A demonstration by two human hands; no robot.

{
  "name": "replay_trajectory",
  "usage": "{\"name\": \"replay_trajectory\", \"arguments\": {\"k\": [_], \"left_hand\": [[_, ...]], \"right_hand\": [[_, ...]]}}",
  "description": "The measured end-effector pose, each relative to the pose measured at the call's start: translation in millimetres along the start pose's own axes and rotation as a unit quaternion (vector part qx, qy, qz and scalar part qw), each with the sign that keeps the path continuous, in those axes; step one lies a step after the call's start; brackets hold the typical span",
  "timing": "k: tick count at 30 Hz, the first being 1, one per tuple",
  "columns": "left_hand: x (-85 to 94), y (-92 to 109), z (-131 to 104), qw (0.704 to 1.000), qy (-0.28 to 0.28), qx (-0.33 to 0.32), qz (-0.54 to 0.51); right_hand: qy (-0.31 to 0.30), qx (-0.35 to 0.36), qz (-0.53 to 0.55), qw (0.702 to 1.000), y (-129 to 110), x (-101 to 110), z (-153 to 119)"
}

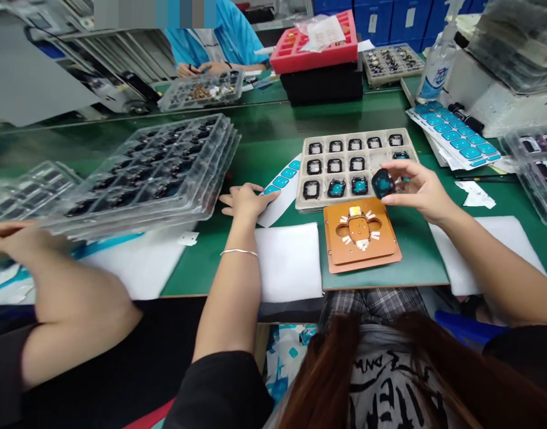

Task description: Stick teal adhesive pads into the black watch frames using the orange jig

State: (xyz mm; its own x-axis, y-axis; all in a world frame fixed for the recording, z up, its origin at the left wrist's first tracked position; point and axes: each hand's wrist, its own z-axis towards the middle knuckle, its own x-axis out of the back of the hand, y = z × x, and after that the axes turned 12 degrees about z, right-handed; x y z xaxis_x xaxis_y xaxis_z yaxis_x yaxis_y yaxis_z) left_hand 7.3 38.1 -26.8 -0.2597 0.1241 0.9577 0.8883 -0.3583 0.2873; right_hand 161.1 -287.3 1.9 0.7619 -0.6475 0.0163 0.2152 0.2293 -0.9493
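Note:
My right hand pinches a small black square housing, like a watch case, with a teal face, above the front right of a beige compartment tray. That tray holds rows of similar black housings, some showing teal film. My left hand lies with fingers spread on the table, its fingertips at a white strip of teal square stickers left of the tray. In front of the tray, below my right hand, rests an orange fixture plate with a shaped recess and white pads.
White foam pads lie along the front edge. Stacked clear trays of black parts stand left, beside another person's arm. More teal sticker sheets, a pump bottle and a red tray are behind. A person in blue sits opposite.

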Motion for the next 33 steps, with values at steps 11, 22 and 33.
{"name": "replay_trajectory", "arguments": {"k": [11,22,33], "left_hand": [[-0.1,6,1,0.997,-0.037,0.049,-0.038],[3.2,10,-10,0.999,0.005,-0.014,-0.031],[12.1,24,-51,0.930,0.120,-0.332,-0.100]], "right_hand": [[0.062,0.061,-0.398,0.913,10,42,33],[-0.027,-0.023,-0.525,0.851,16,37,103],[0.038,-0.050,-0.557,0.828,25,58,113]]}}
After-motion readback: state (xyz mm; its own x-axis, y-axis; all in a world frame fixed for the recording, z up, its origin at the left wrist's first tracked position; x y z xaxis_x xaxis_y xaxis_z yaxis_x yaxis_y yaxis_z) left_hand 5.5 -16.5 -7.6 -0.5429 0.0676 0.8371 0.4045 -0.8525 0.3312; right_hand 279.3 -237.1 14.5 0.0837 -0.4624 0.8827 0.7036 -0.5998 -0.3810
